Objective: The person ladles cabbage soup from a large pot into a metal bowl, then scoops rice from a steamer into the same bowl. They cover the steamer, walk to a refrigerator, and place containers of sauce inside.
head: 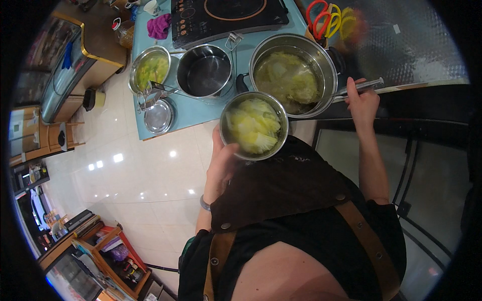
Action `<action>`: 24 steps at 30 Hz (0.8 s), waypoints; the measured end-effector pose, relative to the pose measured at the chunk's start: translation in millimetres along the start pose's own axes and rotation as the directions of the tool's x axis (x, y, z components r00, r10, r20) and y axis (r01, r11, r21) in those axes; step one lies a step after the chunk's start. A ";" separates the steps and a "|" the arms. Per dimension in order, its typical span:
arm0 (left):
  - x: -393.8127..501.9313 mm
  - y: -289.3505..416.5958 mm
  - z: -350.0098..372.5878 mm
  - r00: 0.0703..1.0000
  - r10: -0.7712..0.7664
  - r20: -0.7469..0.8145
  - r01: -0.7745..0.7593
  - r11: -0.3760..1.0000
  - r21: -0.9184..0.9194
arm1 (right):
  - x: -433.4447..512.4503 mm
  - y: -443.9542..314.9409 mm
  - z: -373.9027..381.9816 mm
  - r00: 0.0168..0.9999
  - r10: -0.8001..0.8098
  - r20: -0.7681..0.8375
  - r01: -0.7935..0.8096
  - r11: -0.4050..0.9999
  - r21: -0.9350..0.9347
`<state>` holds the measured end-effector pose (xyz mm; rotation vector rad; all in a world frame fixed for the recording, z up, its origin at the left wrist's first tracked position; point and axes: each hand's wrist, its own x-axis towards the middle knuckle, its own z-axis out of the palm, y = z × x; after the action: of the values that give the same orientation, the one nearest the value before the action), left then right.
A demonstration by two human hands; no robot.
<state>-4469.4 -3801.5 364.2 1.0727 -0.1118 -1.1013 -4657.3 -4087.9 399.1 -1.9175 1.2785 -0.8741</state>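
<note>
My left hand (225,156) holds a round steel bowl (283,141) by its near left rim. Pale yellow-green cabbage leaves (256,126) fill the bowl, which is held close beside a large two-handled steel pot (331,96). More leaves lie in cloudy liquid (288,81) in that pot. My right hand (362,101) grips the metal handle (371,83) of a utensil at the pot's right rim; its working end is hard to make out, apparently down in the pot.
An induction cooker (229,19) stands behind the pots. To the left are a dark-bottomed steel pot (205,73), a bowl of yellow-green food (152,71), a strainer (150,94) and a round steel lid or dish (158,116). Red-handled scissors (318,19) stand behind the large pot.
</note>
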 end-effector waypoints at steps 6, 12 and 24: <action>-1.9 0.0 -1.1 1.000 0.004 0.006 -0.004 1.000 0.010 | 12.7 12.5 4.2 0.998 -0.037 0.051 0.036 0.999 0.010; -1.6 0.9 0.5 0.999 0.019 0.034 -0.020 1.000 0.019 | 20.3 19.8 13.9 0.972 -0.155 0.176 0.145 0.987 0.065; -0.7 -8.5 -2.6 1.000 0.015 -0.015 -0.014 0.998 0.056 | 25.5 30.7 59.3 0.967 -0.050 0.248 -0.031 0.949 0.314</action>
<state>-4473.9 -3799.5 356.8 1.1289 -0.1387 -1.0824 -4616.6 -4111.6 345.4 -1.7156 0.9173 -0.7577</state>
